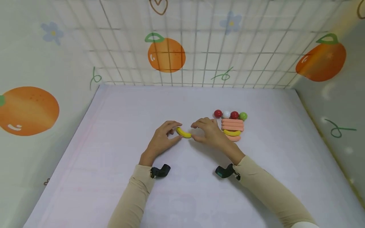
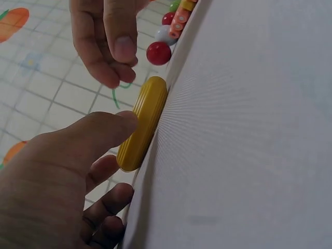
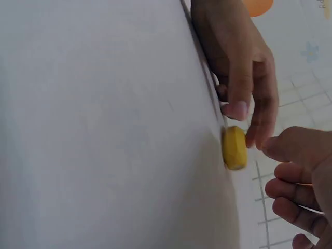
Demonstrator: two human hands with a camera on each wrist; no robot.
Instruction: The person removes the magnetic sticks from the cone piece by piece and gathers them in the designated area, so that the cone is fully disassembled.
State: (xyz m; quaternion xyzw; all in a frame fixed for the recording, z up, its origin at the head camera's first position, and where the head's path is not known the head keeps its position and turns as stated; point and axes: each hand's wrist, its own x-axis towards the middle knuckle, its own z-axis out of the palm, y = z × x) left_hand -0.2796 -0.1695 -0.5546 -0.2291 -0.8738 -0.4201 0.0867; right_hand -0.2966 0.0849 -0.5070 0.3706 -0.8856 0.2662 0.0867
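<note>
A small yellow toy banana (image 1: 184, 133) lies on the white tabletop between the two hands. My left hand (image 1: 162, 139) curves loosely around its left end, thumb and fingers apart. In the left wrist view, the left thumb overlaps the banana (image 2: 142, 124); whether it touches cannot be told. My right hand (image 1: 209, 133) hovers at the banana's other end, its thumb tip close by and its fingers spread from the thumb with nothing between them. The right wrist view shows the banana (image 3: 235, 148) end-on, just beyond the right thumb.
Right of the right hand lie several pink sticks (image 1: 232, 124) side by side, with another yellow banana (image 1: 232, 133) among them. Behind them, a row holds a red ball (image 1: 218, 113), a white ball (image 1: 226, 114), another red ball (image 1: 234, 115) and a green ball (image 1: 243, 116). Printed curtains surround the table.
</note>
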